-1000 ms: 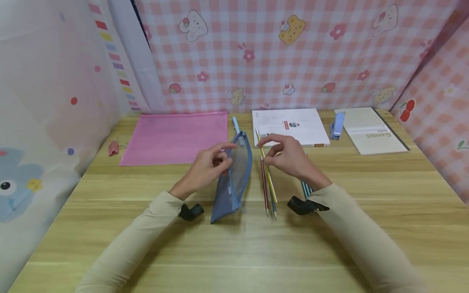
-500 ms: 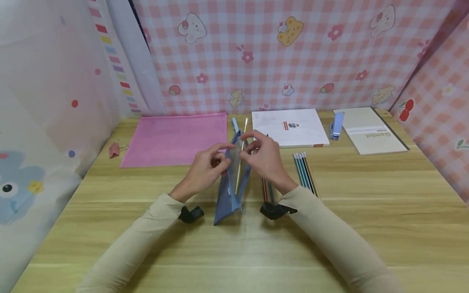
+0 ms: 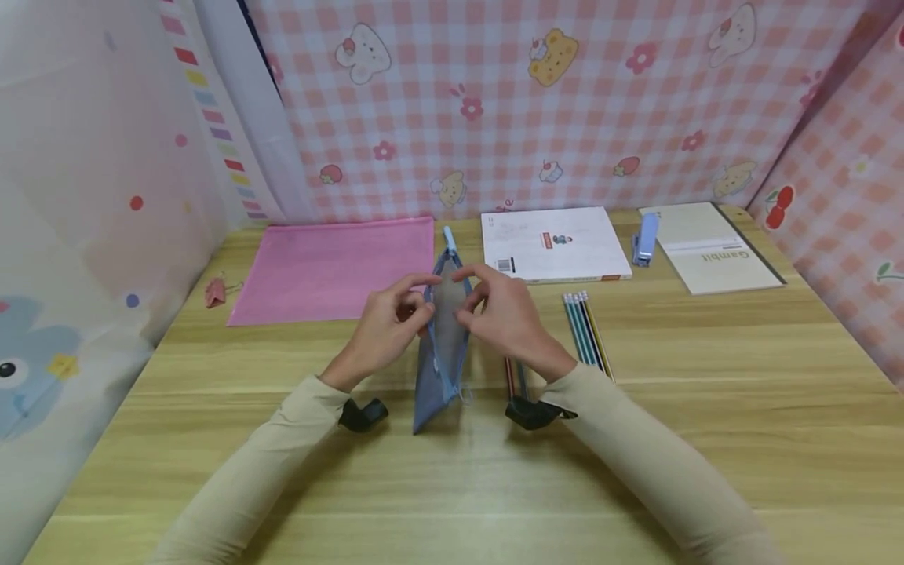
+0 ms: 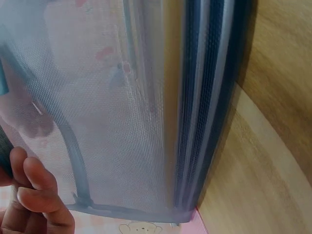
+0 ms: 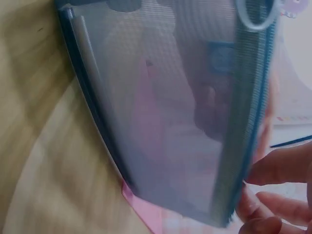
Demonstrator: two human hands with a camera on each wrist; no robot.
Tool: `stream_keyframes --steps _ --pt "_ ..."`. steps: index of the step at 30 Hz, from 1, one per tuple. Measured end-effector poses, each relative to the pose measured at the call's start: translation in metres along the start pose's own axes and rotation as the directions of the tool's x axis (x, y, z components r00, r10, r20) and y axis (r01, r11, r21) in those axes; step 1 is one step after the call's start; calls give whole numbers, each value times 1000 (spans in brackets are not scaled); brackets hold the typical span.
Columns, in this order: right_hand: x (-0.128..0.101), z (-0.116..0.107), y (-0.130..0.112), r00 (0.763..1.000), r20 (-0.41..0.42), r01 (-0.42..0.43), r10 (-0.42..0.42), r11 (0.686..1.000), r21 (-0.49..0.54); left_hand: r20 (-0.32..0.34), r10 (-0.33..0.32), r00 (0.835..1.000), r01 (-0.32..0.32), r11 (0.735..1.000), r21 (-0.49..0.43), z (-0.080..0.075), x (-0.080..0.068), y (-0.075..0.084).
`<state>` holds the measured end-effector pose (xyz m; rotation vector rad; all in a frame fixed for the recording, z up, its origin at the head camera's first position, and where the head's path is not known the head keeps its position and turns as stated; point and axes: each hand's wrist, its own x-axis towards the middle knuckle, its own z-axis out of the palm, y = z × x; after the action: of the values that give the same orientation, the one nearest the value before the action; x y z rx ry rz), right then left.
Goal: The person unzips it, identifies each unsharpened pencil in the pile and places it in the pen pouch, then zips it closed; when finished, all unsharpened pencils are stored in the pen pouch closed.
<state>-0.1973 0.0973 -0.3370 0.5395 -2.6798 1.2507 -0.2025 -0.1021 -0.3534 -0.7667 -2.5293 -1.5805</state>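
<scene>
A blue mesh pouch (image 3: 441,357) stands on edge on the wooden table (image 3: 706,408), its mouth upward and away from me. My left hand (image 3: 417,294) pinches the left side of the mouth, and my right hand (image 3: 469,290) holds the right side with curled fingers. In the left wrist view the pouch (image 4: 122,122) fills the frame with pencils (image 4: 204,97) lying inside along its fold; my fingertips (image 4: 34,190) show at the lower left. The right wrist view shows the pouch (image 5: 170,122) and my fingertips (image 5: 278,170) at its zip edge.
Several loose pencils (image 3: 586,333) lie right of my right hand, and two more (image 3: 510,377) beneath its wrist. At the back lie a pink pouch (image 3: 332,267), a light blue pen (image 3: 448,235), a white book (image 3: 554,243), a blue stapler (image 3: 644,239) and a notebook (image 3: 713,247). A pink clip (image 3: 214,292) sits far left.
My right hand lifted a yellow pencil from the table, carried it left and slid it into the pouch. The pencil no longer sticks out, and that hand is now at the pouch's mouth.
</scene>
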Motion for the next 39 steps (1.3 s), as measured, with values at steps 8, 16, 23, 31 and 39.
stream_keyframes --steps 8,16,23,31,39 --pt "-8 -39 27 997 -79 19 -23 998 -54 -8 -8 1000 8 1000 -20 -2 -1 -2" --pt "-20 -85 73 992 84 -72 97 963 -259 -8 -18 1000 18 1000 1 -5 -3 -4" --pt "-35 -106 102 981 140 -83 136 941 -329 5 -20 1000 20 1000 17 -9 -3 -5" --pt "-49 -108 118 967 220 -56 129 949 -312 -4 -22 1000 22 1000 10 -11 -5 -7" --pt "-57 -99 122 961 248 -44 120 955 -293 -7 -21 1000 21 1000 11 -11 -7 -3"
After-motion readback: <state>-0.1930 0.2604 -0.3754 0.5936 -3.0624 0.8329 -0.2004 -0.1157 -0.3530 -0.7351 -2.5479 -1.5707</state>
